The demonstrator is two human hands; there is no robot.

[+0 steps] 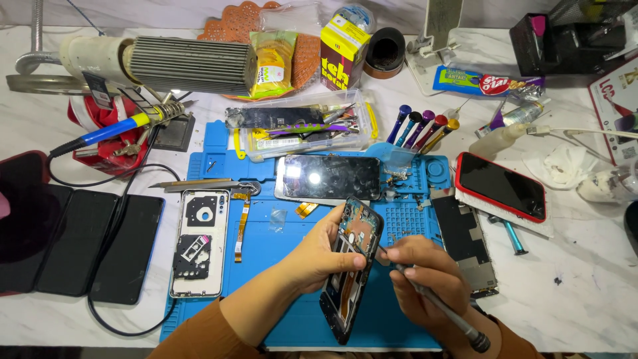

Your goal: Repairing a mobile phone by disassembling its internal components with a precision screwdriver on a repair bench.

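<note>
Your forearms are cut off by the lower edge, and the tip of your screwdriver (438, 304) is hidden where it meets the phone (352, 269), so you cannot tell which screw it touches. The phone's lower end hangs past the mat's (292, 266) front edge, and its small parts are too fine to read.

Your left hand (319, 256) grips the opened phone from its left side, fingers (345, 260) wrapped over the frame, thumb along the edge; it stands tilted above the mat. Your right hand (425, 276) is clenched around the screwdriver, fingertips pinching near its front while the knurled metal handle runs back toward your wrist.

The phone shows a dark board and coppery patches inside a thin black frame. The mat is blue rubber with moulded cells. Beyond it lies a cracked glossy screen (329, 177); left, a white back cover (199, 242) with black inserts. A red-cased phone (502, 186) rests on the marble table (585, 279) to your right.
</note>
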